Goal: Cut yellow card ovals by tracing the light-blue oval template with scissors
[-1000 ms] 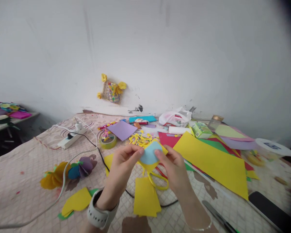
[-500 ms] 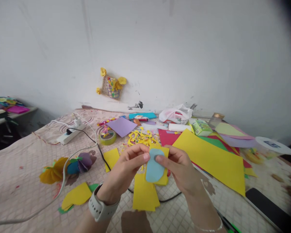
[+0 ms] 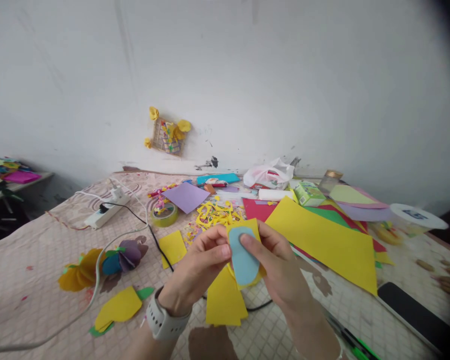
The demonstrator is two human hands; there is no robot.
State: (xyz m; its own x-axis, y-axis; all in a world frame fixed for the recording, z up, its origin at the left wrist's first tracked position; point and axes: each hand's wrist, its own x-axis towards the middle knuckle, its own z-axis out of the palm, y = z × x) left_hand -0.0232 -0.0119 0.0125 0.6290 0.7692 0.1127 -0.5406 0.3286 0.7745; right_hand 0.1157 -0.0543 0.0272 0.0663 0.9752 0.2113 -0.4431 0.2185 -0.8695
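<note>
Between my two hands is a rounded light-blue paper piece, laid over a yellow paper piece that shows around its edges. My right hand pinches both, its thumb flat on the blue face and its fingers behind. On the opposite edge, my left hand grips with thumb and bent fingers. Below them a stack of yellow paper pieces lies on the table. A heap of yellow paper scraps sits just beyond my hands.
Large yellow sheets lie to the right, near a black phone and a cutter knife. A power strip, cables, a tape roll and paper flowers are on the left. A plastic bag rests by the wall.
The blue and yellow pieces have turned slightly in my hands, and my right thumb lies further across the blue face. The view has shifted a little.
</note>
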